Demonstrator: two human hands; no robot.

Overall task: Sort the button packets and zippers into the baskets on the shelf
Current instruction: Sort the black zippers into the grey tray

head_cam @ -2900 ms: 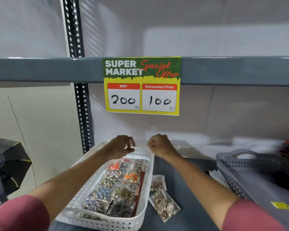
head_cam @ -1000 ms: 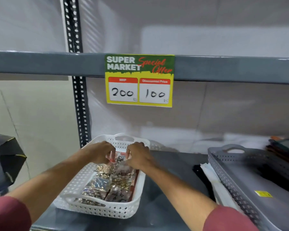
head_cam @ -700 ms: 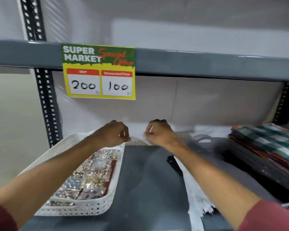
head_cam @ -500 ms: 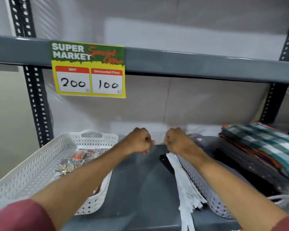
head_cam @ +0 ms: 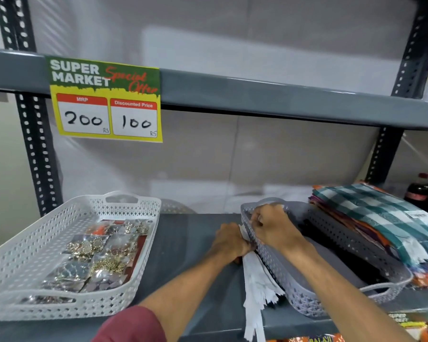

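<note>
Shelving of grey metal [head_cam: 198, 248] is filling the view, with a yellow and green price sign [head_cam: 106, 99] hanging from the upper shelf edge at the left. On the left of the lower shelf, a white perforated basket [head_cam: 22, 248] is sitting with clear button packets [head_cam: 101, 253] lying flat across its floor, gold and silver buttons showing through the plastic. Moving right across a bare stretch of shelf, the left hand [head_cam: 230, 243] is lying curled around the far end of a bundle of white zippers [head_cam: 257, 280], which is running along the shelf just outside the left wall of a grey perforated basket [head_cam: 294, 299], its near ends hanging over the front edge. The fingers are closing on the bundle, though how tightly cannot be told. Just right of it, the right hand [head_cam: 274, 228] is reaching over the grey basket's left rim, fingers bent and pinching at the zippers' far end where the two hands meet; the exact hold is hidden. Dark items are lying inside the grey basket, too shadowed to identify. Farther right, a stack of folded checked cloth [head_cam: 386, 218] is resting against the basket's right side, and dark bottles [head_cam: 423, 196] are standing at the far right.
</note>
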